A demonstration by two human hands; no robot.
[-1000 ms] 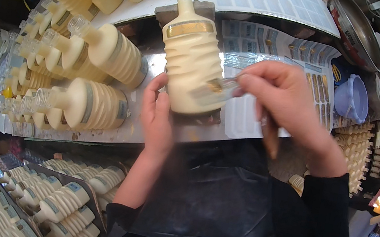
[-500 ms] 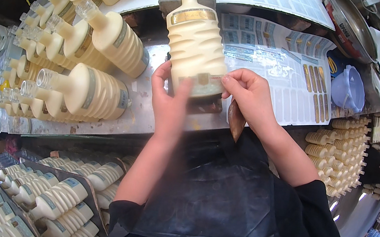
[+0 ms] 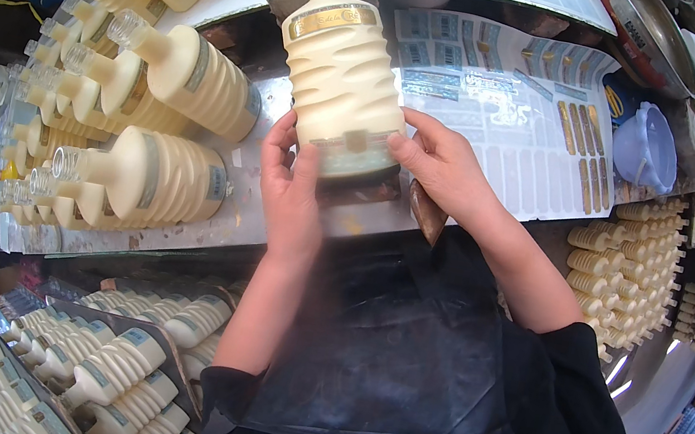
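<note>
Many ribbed cream bottles (image 3: 173,77) lie along the bench (image 3: 274,214). One cream bottle (image 3: 339,78) stands upright above it, fingers of the left hand (image 3: 291,194) and right hand (image 3: 447,169) closed around its labelled base.

- ribbed bottle (image 3: 340,78) upright at centre of the bench (image 3: 237,217), left hand (image 3: 293,185) and right hand (image 3: 443,167) on either side of its base
- lying bottles (image 3: 178,78) in rows to its left
- label sheets (image 3: 516,89) to its right
- bucket (image 3: 644,147) far right
- crated bottles (image 3: 112,362) below the bench edge, lower left
</note>
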